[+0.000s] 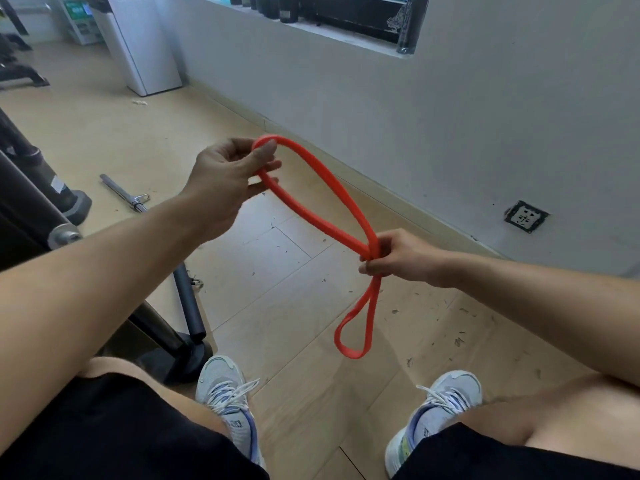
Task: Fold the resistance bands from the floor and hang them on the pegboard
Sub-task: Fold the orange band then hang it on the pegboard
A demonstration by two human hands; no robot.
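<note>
Black shorts (121, 434) and two pale sneakers (227, 403) fill the near edge, planted on the wooden floor (277, 271), with dark gym equipment (31, 202) to the left and a metal bar (123, 194) lying farther out on the boards. Held in the air above the floor, the orange resistance band (332, 206) runs from the left hand (225, 174), whose thumb and fingers pinch its far loop, down to the right hand (394, 254), which is clamped around both strands where they cross. Below that grip a smaller loop dangles free, and a grey wall (450, 116) with a socket (525, 216) stands on the right.
</note>
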